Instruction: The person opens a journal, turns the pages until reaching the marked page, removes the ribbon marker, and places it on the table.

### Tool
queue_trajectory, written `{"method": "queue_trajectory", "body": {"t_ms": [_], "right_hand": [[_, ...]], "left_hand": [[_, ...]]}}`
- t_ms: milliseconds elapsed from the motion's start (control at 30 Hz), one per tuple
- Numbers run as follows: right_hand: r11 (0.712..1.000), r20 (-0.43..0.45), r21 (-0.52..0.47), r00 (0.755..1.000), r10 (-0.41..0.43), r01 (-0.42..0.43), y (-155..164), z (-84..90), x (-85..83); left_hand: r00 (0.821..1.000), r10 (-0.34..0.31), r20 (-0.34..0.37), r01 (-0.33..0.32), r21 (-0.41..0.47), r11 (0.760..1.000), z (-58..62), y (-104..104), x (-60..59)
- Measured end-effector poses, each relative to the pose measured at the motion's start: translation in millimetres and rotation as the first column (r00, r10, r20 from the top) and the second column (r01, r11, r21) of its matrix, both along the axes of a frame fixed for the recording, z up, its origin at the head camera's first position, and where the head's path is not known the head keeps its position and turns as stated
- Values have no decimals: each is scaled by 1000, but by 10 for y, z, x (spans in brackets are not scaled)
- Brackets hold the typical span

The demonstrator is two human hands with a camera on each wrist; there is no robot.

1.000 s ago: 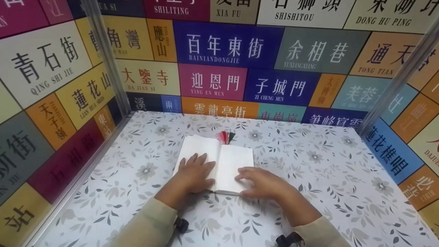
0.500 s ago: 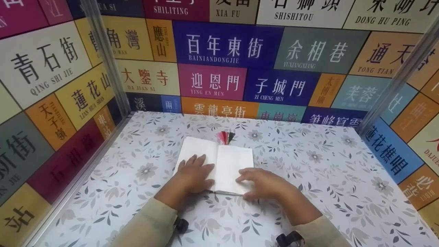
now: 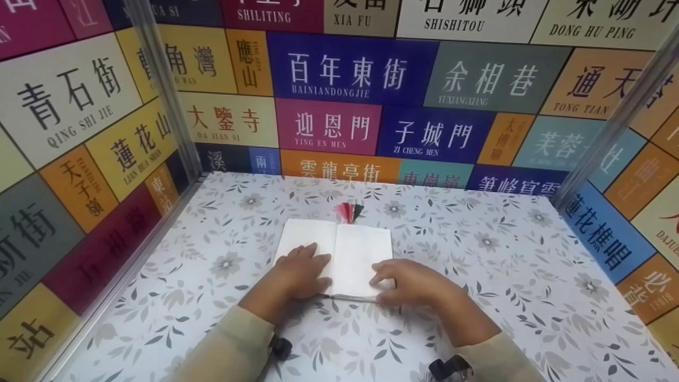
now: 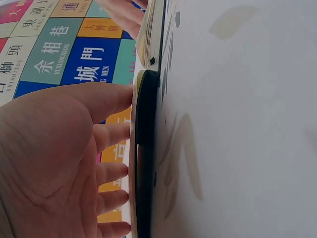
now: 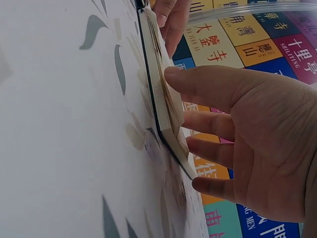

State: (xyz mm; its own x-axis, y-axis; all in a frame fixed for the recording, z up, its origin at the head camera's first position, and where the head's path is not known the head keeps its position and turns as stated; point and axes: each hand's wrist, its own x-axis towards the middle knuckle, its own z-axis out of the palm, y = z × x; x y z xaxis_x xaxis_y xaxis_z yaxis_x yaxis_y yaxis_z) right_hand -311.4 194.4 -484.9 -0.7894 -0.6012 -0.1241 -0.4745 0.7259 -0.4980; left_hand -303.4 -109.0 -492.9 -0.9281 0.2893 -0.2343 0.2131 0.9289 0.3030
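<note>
Left page (image 3: 308,232) of open, dark-covered, white-paper book (image 3: 356,252) is settling lower | left hand (image 3: 301,271) and right hand (image 3: 412,282), fingers extended, are touching facing pages.

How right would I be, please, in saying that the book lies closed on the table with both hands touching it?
Nearly: the book is open, not closed, as the head view shows; it does lie on the table, with the left hand and right hand touching it.

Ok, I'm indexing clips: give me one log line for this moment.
left hand: on left page | right hand: touching right page | book: open, on patterned table
</note>
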Motion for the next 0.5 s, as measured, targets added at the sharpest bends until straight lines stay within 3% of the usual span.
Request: {"method": "queue_trajectory", "body": {"t_ms": [267,500], "right_hand": [[999,-57,-31,997,-43,41,-34,24,-14],[997,-131,-39,988,-75,71,-87,40,-2]], "left_hand": [[1000,-4,11,4,21,1000,-24,-16,-17],[998,-23,-56,22,-9,1000,-1,41,5]]}}
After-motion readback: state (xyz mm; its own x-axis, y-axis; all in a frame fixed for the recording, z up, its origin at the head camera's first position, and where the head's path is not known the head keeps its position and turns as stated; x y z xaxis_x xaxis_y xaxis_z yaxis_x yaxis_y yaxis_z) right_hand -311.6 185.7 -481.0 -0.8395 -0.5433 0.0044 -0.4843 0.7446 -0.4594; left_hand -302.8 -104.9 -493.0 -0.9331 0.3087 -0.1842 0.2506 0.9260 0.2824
